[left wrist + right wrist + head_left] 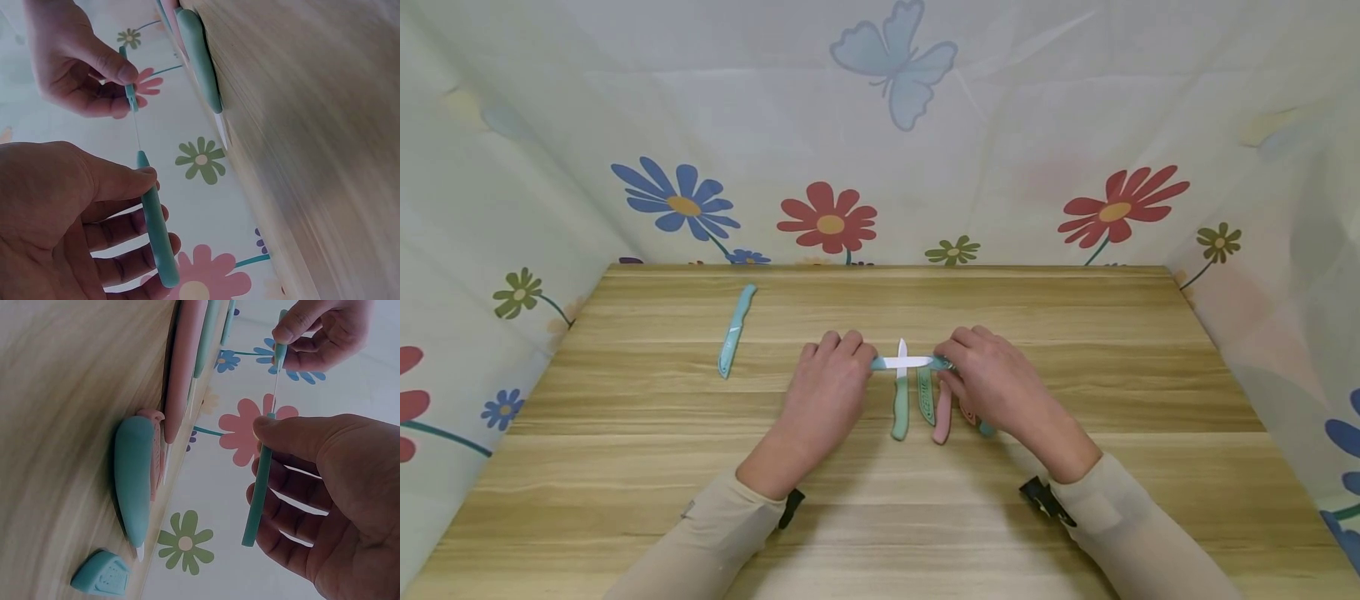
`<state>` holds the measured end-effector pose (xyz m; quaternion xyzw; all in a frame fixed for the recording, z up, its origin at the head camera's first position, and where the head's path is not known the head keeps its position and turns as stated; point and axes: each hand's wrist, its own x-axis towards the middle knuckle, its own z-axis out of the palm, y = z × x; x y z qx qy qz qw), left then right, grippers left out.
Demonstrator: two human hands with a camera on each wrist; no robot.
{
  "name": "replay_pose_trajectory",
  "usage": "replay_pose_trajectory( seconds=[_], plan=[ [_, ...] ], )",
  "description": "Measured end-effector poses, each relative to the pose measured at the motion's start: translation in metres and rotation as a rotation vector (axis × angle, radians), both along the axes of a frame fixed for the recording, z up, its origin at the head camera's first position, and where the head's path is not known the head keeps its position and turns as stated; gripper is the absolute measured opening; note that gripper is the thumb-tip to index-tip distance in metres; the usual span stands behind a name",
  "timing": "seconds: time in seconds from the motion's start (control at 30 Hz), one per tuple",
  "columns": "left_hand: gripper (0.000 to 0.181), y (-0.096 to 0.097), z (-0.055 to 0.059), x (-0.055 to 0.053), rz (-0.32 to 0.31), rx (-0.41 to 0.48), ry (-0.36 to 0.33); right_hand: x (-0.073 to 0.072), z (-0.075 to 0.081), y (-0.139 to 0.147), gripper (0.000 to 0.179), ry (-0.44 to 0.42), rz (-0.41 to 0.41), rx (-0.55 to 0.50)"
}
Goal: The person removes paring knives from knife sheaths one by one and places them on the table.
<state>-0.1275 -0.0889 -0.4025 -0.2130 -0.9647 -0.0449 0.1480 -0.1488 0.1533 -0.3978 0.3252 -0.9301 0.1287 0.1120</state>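
Observation:
A paring knife with a teal handle (157, 231) is level above the table, its white blade (906, 362) bare between the two hands. My left hand (831, 396) pinches the handle between thumb and fingers. At the blade's tip end, my right hand (1003, 387) grips a slim teal sheath (257, 494), in line with the blade. Below them lie a green-handled knife (900, 410), a green sheath (927, 400) and a pink-handled knife (942, 417). A pink sheath (156, 456) and another teal-handled knife (133, 481) lie partly hidden under my right hand in the head view.
A light blue knife in its sheath (736, 333) lies apart at the left of the wooden table (625, 433). Close to the second teal knife is a teal sheath (103, 575). A flowered curtain (1000, 167) stands behind the table and at its sides.

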Motion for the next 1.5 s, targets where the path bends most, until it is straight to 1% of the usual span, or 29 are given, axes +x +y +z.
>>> replay_pose_trajectory(
  seconds=[0.23, 0.47, 0.7, 0.93, 1.17, 1.33, 1.5],
  plan=[
    [0.008, -0.0006, 0.0006, -0.0003, 0.012, -0.009, -0.007, -0.0004, 0.0013, 0.0006, 0.023, -0.01, -0.002, 0.005],
    [0.01, -0.0005, 0.0019, 0.0004, 0.023, -0.002, -0.027, -0.0009, 0.0017, 0.0022, 0.023, -0.005, -0.002, -0.006],
    [0.01, -0.001, 0.0021, 0.0008, 0.036, 0.009, -0.021, -0.0012, 0.0008, 0.0027, 0.023, 0.004, 0.0, -0.01],
    [0.011, -0.0011, 0.0027, 0.0005, 0.05, 0.014, -0.038, -0.0015, 0.002, 0.0033, 0.022, -0.003, -0.004, -0.008],
    [0.01, -0.002, 0.0043, -0.0013, 0.055, 0.02, -0.038, -0.0022, 0.0036, 0.0037, 0.024, -0.003, -0.016, -0.017],
    [0.011, -0.0037, 0.0054, -0.0031, 0.07, 0.024, -0.047, -0.0028, 0.0039, 0.0035, 0.025, -0.003, -0.023, -0.018],
    [0.012, -0.0075, 0.0062, -0.0051, 0.092, 0.032, -0.058, -0.0041, 0.0084, -0.0004, 0.023, -0.024, -0.035, -0.011]
  ],
)
